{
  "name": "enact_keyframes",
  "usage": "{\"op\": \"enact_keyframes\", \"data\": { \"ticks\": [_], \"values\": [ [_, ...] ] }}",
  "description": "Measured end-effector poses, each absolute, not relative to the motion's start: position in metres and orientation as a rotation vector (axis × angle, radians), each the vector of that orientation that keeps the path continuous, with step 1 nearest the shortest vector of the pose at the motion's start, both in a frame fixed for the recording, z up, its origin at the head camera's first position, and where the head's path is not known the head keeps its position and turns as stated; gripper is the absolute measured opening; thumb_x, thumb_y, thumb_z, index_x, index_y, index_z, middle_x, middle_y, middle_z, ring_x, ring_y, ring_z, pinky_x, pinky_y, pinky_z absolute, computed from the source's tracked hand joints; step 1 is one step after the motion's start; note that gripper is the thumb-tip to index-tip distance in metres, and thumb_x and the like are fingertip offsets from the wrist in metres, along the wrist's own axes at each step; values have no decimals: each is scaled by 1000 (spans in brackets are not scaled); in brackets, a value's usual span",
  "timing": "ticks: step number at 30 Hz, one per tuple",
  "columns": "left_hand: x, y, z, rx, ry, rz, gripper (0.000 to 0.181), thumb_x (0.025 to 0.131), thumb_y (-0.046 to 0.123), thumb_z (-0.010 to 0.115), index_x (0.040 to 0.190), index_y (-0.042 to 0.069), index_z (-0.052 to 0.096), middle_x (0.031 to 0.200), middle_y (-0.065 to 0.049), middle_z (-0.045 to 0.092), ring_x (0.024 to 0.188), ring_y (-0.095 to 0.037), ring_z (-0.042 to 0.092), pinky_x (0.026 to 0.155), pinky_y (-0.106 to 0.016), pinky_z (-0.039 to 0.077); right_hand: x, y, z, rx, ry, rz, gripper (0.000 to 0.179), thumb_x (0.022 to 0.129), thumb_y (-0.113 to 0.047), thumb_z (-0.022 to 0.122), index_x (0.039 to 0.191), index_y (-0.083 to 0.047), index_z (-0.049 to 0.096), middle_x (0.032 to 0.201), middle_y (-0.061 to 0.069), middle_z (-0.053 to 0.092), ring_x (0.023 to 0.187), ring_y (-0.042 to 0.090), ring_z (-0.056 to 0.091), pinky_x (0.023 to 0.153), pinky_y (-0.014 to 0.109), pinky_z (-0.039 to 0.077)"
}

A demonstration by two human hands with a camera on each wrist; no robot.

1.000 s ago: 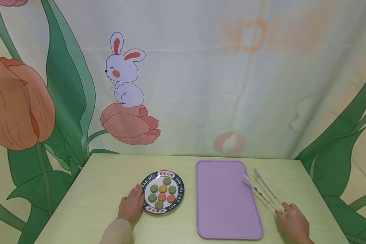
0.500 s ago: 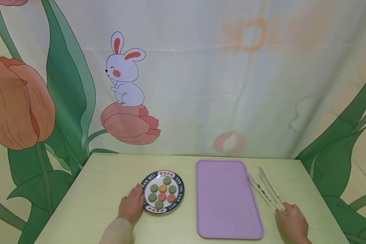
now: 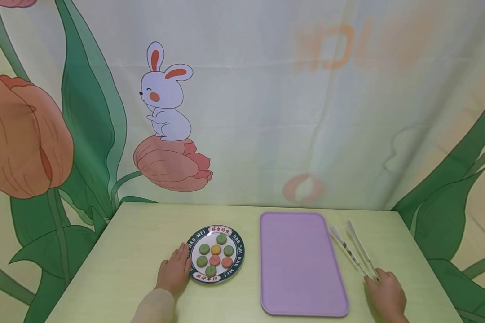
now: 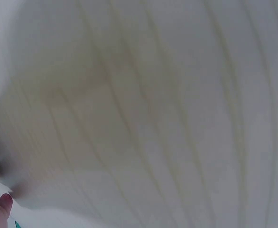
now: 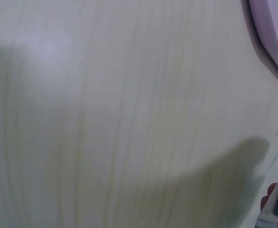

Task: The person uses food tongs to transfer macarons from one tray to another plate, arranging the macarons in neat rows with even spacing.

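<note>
In the head view, my left hand (image 3: 174,271) lies on the table with straight fingers touching the left rim of a round plate (image 3: 239,262). On this plate sit several small round macaron-like pieces: green (image 3: 221,239), pink (image 3: 214,260) and one yellow (image 3: 216,250). My right hand (image 3: 388,294), at the table's right side, grips a pair of slim tongs (image 3: 354,259) by the near end. Their two arms stand apart, with pale tips pointing away and nothing between them. Only fingertips (image 4: 5,203) show in the left wrist view. A metallic handle end (image 5: 269,217) appears in the right wrist view.
Between the plate and the tongs lies a flat purple tray (image 3: 301,264) with a raised rim. The pale yellow table (image 3: 121,251) ends at a hanging curtain (image 3: 242,112) printed with a rabbit and tulips.
The tongs' tips have swung to the right, off the tray's right edge. My right hand has shifted very slightly left; my left hand and the plate have stayed put.
</note>
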State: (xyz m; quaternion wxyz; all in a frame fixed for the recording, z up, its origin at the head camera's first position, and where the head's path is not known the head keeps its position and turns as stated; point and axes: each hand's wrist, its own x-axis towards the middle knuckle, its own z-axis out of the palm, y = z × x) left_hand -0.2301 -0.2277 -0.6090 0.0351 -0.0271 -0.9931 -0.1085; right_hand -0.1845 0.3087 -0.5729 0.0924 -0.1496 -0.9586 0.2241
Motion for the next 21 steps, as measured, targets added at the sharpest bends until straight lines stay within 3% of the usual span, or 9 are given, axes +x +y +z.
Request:
{"op": "enact_keyframes", "data": {
  "ticks": [15,21],
  "values": [
    [-231,-227,-607,-42,-3110,-346,52,94,31,30,138,2,27,143,-13,29,127,-34,34,94,-55,34,-189,301,-583,-557,-2723,710,37,76,-20,61,103,5,57,77,22,56,64,34,55,44,37,41],
    [-231,-227,-606,-48,-3107,-351,52,94,30,30,138,2,27,143,-14,29,127,-35,34,94,-55,35,-190,300,-589,-582,-2724,721,37,77,-20,60,103,5,57,77,22,55,65,34,55,44,37,40]
  ]
}}
